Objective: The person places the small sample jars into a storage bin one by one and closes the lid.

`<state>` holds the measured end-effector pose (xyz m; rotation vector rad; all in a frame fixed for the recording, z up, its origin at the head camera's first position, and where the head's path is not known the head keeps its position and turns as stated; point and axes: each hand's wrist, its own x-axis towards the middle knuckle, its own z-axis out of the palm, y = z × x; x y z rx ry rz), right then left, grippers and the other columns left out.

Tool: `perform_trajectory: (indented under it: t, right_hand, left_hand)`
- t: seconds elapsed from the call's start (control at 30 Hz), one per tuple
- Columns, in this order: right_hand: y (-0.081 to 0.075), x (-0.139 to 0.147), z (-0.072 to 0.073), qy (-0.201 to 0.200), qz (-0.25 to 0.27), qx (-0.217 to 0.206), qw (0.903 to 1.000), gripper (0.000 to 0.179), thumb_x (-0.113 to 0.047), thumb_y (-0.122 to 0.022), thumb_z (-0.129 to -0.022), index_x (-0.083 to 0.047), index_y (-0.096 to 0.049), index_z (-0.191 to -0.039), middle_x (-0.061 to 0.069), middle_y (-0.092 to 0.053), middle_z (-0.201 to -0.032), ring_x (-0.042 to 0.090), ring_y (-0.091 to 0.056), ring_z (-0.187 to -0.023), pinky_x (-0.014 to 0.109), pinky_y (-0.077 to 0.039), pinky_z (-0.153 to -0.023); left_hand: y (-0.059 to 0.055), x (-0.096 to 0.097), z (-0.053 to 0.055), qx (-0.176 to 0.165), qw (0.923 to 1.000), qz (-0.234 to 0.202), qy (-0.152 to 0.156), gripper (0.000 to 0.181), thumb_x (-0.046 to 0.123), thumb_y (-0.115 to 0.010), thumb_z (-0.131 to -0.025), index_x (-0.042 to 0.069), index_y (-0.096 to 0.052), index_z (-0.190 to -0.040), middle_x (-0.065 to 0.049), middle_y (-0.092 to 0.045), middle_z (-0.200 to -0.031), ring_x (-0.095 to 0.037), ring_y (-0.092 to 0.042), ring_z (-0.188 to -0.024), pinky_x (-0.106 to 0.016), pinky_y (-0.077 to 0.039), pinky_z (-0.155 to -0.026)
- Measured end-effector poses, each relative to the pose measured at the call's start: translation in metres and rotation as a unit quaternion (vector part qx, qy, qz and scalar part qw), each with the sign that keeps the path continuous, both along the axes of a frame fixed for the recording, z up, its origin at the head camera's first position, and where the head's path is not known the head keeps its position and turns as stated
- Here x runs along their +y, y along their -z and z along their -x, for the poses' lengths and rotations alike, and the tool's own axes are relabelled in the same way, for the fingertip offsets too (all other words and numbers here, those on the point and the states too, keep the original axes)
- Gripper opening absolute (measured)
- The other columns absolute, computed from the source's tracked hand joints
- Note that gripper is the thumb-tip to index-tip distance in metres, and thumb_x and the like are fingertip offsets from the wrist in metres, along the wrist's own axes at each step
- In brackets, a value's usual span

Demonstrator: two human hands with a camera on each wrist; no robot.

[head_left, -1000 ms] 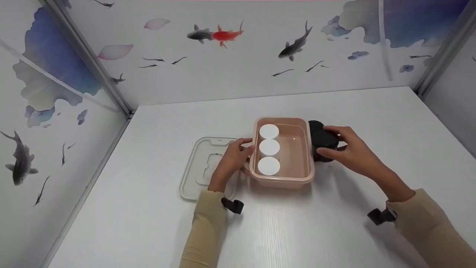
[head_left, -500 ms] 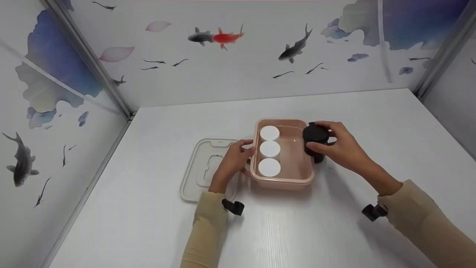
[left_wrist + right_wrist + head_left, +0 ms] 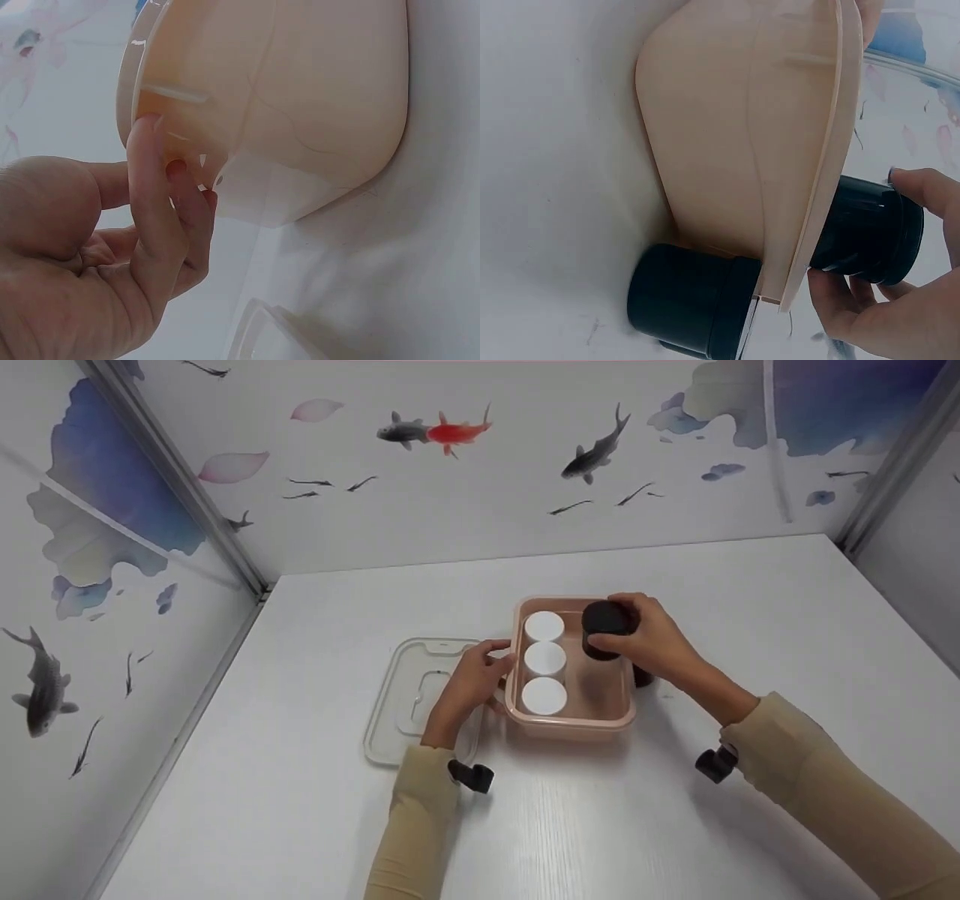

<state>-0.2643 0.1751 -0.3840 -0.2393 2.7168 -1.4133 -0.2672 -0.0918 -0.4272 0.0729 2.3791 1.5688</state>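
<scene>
A pink plastic box (image 3: 571, 727) stands on the table with three white-lidded jars (image 3: 544, 658) in a row along its left side. My left hand (image 3: 469, 675) holds the box by its left rim, with fingers bent around the edge in the left wrist view. A black jar (image 3: 602, 634) is in my right hand (image 3: 660, 641), pinched between thumb and fingers, over the back right part of the box. In the right wrist view, its lower end disappears behind the box rim. Another black jar (image 3: 690, 300) stands on the table against the box's right side.
A translucent rectangular lid (image 3: 382, 720) lies flat on the white table (image 3: 525, 825), left of the box and partly under my left hand. Printed panels (image 3: 487, 510) enclose the table at the back and sides.
My right hand has lifted a black jar from beside the box and carried it left across the rim, over the inside. The left hand and the box have stayed put.
</scene>
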Motion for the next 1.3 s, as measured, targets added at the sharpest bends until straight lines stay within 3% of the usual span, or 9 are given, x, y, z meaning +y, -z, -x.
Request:
perform_trajectory:
  t: [0.3,0.5,0.8,1.03,1.3]
  right_hand:
    - [-0.005,-0.014,0.021,-0.018,-0.062,-0.016,0.9978,0.076,-0.024,-0.072,-0.091,0.0,-0.033,-0.152,0.029,-0.037,-0.146,0.043,-0.044,-0.134,0.059,-0.041,-0.113]
    - [-0.005,-0.018,0.035,-0.033,-0.104,-0.003,0.994,0.073,-0.019,-0.072,-0.088,0.005,-0.037,-0.148,0.031,-0.04,-0.139,0.041,-0.048,-0.124,0.058,-0.044,-0.109]
    - [-0.007,-0.021,0.044,-0.035,-0.16,-0.009,0.9865,0.073,-0.021,-0.073,-0.087,0.01,-0.038,-0.143,0.033,-0.039,-0.137,0.041,-0.049,-0.119,0.057,-0.047,-0.105]
    - [-0.007,-0.024,0.048,-0.045,-0.217,0.001,0.9752,0.072,-0.026,-0.069,-0.089,0.0,-0.039,-0.149,0.032,-0.037,-0.139,0.043,-0.051,-0.117,0.06,-0.049,-0.102]
    - [-0.003,-0.029,0.05,-0.072,-0.292,0.02,0.9536,0.066,-0.021,-0.07,-0.089,0.006,-0.044,-0.142,0.03,-0.045,-0.133,0.04,-0.051,-0.116,0.058,-0.05,-0.1]
  left_hand:
    - [-0.001,0.0,-0.001,0.009,0.9997,0.021,0.001,0.045,0.031,-0.053,-0.105,0.015,-0.049,-0.147,-0.013,-0.068,-0.115,-0.019,-0.07,-0.088,-0.023,-0.053,-0.052]
    - [0.0,0.001,-0.002,0.007,1.0,0.002,0.002,0.046,0.03,-0.053,-0.105,0.014,-0.049,-0.148,-0.013,-0.068,-0.116,-0.018,-0.07,-0.086,-0.025,-0.056,-0.05]
    - [0.0,0.001,-0.002,0.011,0.9999,0.007,0.0,0.044,0.028,-0.052,-0.105,0.014,-0.049,-0.147,-0.013,-0.069,-0.115,-0.018,-0.071,-0.085,-0.024,-0.055,-0.049]
    - [0.0,0.001,-0.002,0.012,0.9998,0.017,-0.003,0.045,0.03,-0.053,-0.105,0.014,-0.05,-0.147,-0.014,-0.069,-0.115,-0.018,-0.071,-0.087,-0.023,-0.054,-0.051]
    - [-0.001,0.002,-0.002,0.007,0.9999,0.015,-0.003,0.045,0.029,-0.053,-0.105,0.014,-0.049,-0.147,-0.014,-0.069,-0.114,-0.019,-0.071,-0.085,-0.025,-0.056,-0.051]
